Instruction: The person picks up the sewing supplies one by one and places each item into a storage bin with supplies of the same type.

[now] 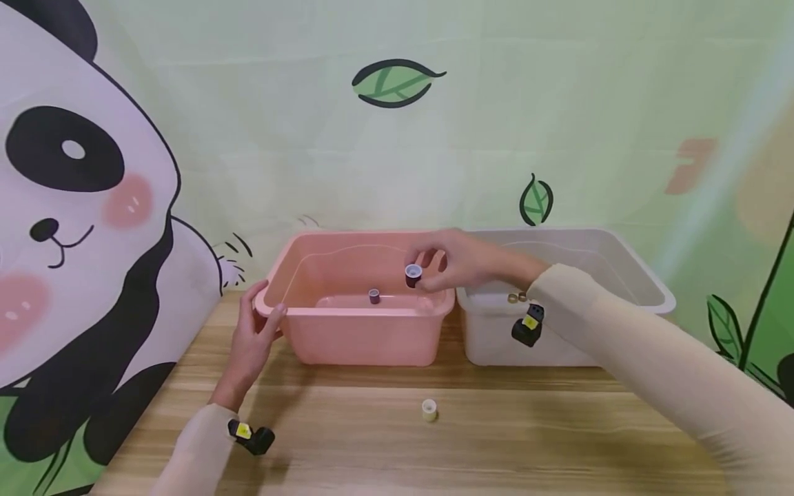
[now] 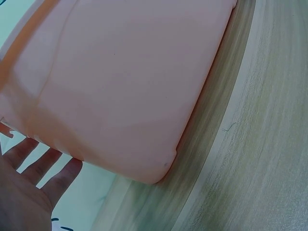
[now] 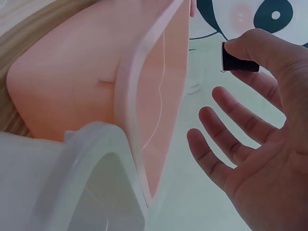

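Right hand (image 1: 462, 258): we see it pinch a dark cap (image 1: 413, 277) between thumb and forefinger, above the pink tub (image 1: 366, 337).
Left hand (image 1: 251, 334): we see it grip this tub's rim at the left front corner.
Pink tub: a second dark cap (image 1: 374, 296) lies inside.
Table (image 1: 347, 427): we find one pale cap (image 1: 429, 410).

Panda-print backdrop (image 1: 397, 158) behind wooden tabletop (image 1: 347, 441)

The wood-grain table (image 1: 347, 448) bears a pink tub (image 1: 360, 337), white tub (image 1: 490, 341), cream cylinder (image 1: 429, 412).
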{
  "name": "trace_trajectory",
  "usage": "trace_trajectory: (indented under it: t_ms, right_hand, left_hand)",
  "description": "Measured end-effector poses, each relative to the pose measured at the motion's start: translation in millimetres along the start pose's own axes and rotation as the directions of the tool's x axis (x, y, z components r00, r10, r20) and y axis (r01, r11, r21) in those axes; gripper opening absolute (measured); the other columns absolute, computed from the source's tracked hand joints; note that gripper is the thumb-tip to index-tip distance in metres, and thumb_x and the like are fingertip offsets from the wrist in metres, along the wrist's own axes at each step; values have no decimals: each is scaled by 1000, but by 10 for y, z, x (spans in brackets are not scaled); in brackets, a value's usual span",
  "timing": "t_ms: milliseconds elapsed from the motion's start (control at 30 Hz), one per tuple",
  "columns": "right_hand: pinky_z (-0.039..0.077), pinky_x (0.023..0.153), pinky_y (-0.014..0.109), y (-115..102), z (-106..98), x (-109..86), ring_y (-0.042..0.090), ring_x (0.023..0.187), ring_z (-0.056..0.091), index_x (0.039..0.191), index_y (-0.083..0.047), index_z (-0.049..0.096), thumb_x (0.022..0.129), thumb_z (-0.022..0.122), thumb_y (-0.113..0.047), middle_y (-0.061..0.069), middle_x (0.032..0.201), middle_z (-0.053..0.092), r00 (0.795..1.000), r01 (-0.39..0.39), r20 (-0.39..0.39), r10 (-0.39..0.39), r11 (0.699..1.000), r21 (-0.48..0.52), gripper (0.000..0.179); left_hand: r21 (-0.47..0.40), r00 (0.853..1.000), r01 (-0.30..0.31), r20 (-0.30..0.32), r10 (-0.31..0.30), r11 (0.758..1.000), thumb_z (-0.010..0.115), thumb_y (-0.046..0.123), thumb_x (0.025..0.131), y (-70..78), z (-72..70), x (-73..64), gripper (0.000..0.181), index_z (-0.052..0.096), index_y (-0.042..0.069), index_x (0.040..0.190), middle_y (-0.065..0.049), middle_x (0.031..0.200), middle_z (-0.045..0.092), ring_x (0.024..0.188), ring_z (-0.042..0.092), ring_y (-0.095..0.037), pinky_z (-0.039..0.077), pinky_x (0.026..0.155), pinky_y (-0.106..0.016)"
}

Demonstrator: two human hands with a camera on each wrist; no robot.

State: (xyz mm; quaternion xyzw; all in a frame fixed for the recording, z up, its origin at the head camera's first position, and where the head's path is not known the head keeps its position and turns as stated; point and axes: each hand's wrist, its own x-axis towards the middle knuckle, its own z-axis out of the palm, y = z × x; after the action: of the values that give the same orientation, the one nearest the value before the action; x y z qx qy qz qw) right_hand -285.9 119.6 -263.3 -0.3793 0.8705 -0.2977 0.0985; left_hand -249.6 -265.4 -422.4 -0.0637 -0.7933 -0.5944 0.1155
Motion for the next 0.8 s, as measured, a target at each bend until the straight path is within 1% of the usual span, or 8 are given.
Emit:
trace_trajectory:
  t_ms: [100,200,333,433,567,800]
  right_hand:
    - [59,85,35,20,-8,79,22,108,61,110,-21,71,89,75,-22,1,113,68,1000,-25,7,25,1000,2,21]
    - [59,85,35,31,-5,163,25,108,61,111,-21,71,89,75,-22,3,114,68,999,-33,12,33,999,7,22]
    - [58,84,36,52,5,281,25,108,61,109,-21,72,89,74,-21,2,112,68,1000,-14,4,14,1000,6,20]
    - [57,84,37,78,17,376,23,108,61,107,-22,73,89,74,-21,0,111,67,1000,8,-3,-8,1000,-2,18]
    - [56,87,39,116,22,504,23,110,61,107,-22,73,89,74,-22,-3,113,67,1000,19,1,-19,1000,-11,18]
    - [58,87,37,149,13,692,23,107,62,104,-21,74,90,74,-22,-2,110,69,1000,-27,-8,27,1000,-6,14]
  left_hand:
    - [-6,1000,-3,0,3,1000,55,44,105,-1,-2,6,69,17,30,161,-9,163,33,138,47,-32,56,93,-29]
    - [-11,1000,-7,0,7,1000,55,43,106,-5,-2,6,69,17,29,162,-10,163,33,137,48,-32,56,93,-28]
    - [-18,1000,-9,-1,9,1000,55,43,106,-8,-3,7,69,17,29,161,-10,163,33,137,47,-34,56,94,-32]
    - [-24,1000,-14,-3,14,1000,55,42,106,-9,-12,8,69,18,28,161,-10,162,33,137,47,-35,56,95,-33]
    - [-17,1000,-14,-4,14,1000,56,42,105,-4,-14,8,69,18,28,161,-10,162,34,136,48,-33,56,96,-35]
    - [-17,1000,-6,-4,6,1000,56,43,105,-6,-16,5,68,19,31,161,-8,162,35,134,50,-30,56,96,-35]
